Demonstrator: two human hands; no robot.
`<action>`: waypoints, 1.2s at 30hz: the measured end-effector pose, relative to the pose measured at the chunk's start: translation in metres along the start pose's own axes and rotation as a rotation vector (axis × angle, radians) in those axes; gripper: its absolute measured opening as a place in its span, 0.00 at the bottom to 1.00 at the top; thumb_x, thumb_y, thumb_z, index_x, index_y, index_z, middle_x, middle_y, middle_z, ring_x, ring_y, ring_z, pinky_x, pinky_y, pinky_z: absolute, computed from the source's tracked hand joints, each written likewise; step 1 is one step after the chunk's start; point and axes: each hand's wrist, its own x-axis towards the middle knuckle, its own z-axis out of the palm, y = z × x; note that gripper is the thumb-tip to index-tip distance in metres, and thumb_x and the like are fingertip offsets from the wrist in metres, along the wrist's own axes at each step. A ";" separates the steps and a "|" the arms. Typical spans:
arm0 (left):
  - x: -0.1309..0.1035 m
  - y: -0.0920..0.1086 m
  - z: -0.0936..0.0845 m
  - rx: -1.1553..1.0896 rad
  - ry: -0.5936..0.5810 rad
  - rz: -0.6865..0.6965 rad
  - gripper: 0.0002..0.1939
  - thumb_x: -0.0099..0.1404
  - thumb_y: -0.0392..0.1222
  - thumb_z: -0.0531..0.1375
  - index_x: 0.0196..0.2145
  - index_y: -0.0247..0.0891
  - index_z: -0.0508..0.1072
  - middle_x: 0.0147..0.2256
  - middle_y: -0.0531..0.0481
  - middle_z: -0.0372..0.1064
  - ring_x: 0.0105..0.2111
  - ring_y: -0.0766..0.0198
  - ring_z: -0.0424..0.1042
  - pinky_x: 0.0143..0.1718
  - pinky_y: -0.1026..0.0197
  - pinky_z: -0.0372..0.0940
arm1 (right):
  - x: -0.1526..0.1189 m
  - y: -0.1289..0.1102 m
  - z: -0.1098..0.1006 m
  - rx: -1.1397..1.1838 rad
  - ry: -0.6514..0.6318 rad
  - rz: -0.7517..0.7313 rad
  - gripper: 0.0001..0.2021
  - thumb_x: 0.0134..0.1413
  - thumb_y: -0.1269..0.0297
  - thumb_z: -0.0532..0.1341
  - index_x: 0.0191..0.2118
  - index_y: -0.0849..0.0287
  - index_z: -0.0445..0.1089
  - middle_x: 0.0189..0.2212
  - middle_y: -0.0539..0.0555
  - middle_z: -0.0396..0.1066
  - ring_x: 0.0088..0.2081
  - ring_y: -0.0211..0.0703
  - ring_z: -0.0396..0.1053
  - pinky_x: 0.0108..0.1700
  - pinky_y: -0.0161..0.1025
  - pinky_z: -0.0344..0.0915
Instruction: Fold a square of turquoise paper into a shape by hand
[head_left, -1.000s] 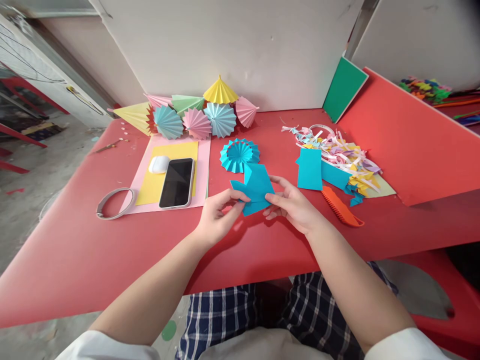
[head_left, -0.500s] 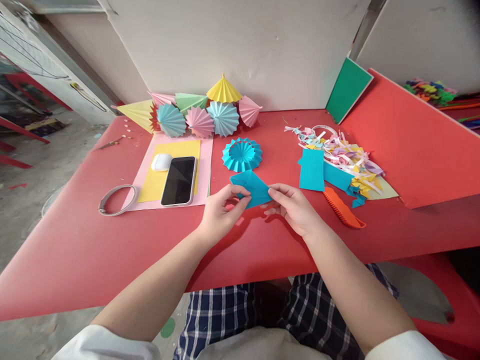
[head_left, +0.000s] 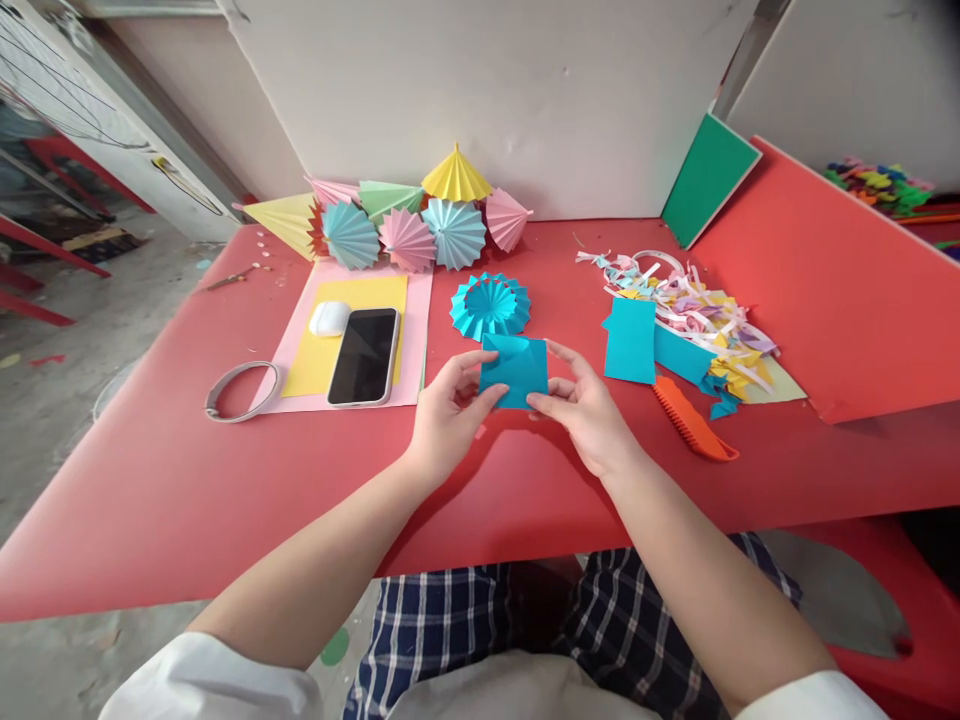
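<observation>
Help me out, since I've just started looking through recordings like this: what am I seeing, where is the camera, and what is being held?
There is no machine here: the left hand and right hand belong to a person wearing the camera on their head. Every picture comes from that camera, looking forward and down.

Both hands hold a small blue paper between thumbs and fingers, above a red table. Just beyond it lies a round, pleated blue piece; farther back are colorful pleated paper shapes. To the left, a phone rests on yellow and pink sheets. To the right are an orange toothed tool and a heap of paper strips.
</observation>
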 end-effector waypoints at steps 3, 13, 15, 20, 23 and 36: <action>0.000 0.002 0.000 -0.012 0.013 -0.016 0.17 0.57 0.42 0.62 0.45 0.41 0.69 0.31 0.52 0.71 0.28 0.67 0.71 0.29 0.63 0.69 | 0.000 0.000 0.001 -0.001 -0.018 0.035 0.40 0.38 0.68 0.68 0.58 0.47 0.53 0.27 0.46 0.73 0.31 0.39 0.71 0.35 0.39 0.69; 0.000 -0.001 0.000 -0.026 0.019 -0.029 0.15 0.55 0.44 0.64 0.41 0.37 0.72 0.32 0.50 0.72 0.30 0.64 0.72 0.30 0.62 0.70 | 0.000 0.002 0.001 -0.005 -0.048 0.009 0.43 0.38 0.68 0.68 0.60 0.45 0.49 0.27 0.45 0.74 0.32 0.38 0.71 0.38 0.41 0.70; 0.000 0.000 0.000 -0.028 0.014 -0.021 0.15 0.56 0.42 0.63 0.42 0.38 0.72 0.33 0.50 0.73 0.30 0.64 0.72 0.28 0.62 0.69 | -0.001 0.001 0.002 -0.014 -0.046 0.007 0.42 0.38 0.68 0.68 0.60 0.45 0.49 0.27 0.45 0.73 0.32 0.38 0.71 0.38 0.40 0.71; 0.000 0.005 0.001 -0.093 -0.008 -0.039 0.22 0.57 0.39 0.62 0.50 0.42 0.66 0.29 0.53 0.72 0.25 0.67 0.71 0.27 0.65 0.68 | -0.001 0.002 0.002 -0.067 -0.009 -0.107 0.32 0.44 0.62 0.66 0.56 0.45 0.56 0.27 0.45 0.72 0.31 0.39 0.72 0.35 0.40 0.71; 0.001 0.008 0.002 -0.170 -0.029 -0.049 0.34 0.56 0.37 0.63 0.58 0.45 0.54 0.27 0.54 0.72 0.26 0.66 0.72 0.28 0.65 0.69 | -0.001 0.004 0.000 -0.146 0.016 -0.229 0.19 0.46 0.60 0.65 0.46 0.49 0.65 0.33 0.48 0.73 0.34 0.40 0.71 0.35 0.38 0.71; -0.001 0.009 0.002 -0.290 -0.195 -0.129 0.38 0.59 0.39 0.60 0.62 0.45 0.46 0.34 0.49 0.73 0.33 0.61 0.75 0.35 0.57 0.71 | -0.006 0.002 0.002 -0.575 0.120 -0.470 0.07 0.52 0.60 0.60 0.37 0.53 0.70 0.36 0.53 0.71 0.39 0.44 0.69 0.39 0.40 0.67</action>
